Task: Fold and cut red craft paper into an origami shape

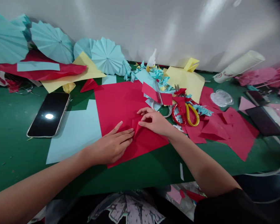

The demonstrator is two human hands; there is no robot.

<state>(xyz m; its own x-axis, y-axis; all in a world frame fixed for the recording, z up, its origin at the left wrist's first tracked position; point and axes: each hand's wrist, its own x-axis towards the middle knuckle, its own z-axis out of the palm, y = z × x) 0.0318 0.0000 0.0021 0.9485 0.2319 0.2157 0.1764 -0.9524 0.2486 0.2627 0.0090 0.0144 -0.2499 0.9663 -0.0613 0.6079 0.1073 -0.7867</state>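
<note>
In the middle of the table a large red paper sheet (121, 102) lies flat, overlapping a light blue sheet (77, 133) on its left. On it is a small folded piece of red paper (135, 126). My left hand (115, 143) rests flat with its fingers stretched out, fingertips touching the left side of the folded piece. Thumb and fingers of my right hand (154, 123) pinch the folded piece at its right edge, raising a flap. Red-handled scissors (178, 115) and yellow-handled scissors (192, 115) lie right of my right hand, partly under scraps.
A phone (50, 115) lies at the left. Pleated blue paper rosettes (108, 58) line the back wall. Behind the scissors stand a white glue bottle (151, 59) and blue paper scraps (160, 74). Red paper pieces (238, 133) and a white cup (239, 66) occupy the right.
</note>
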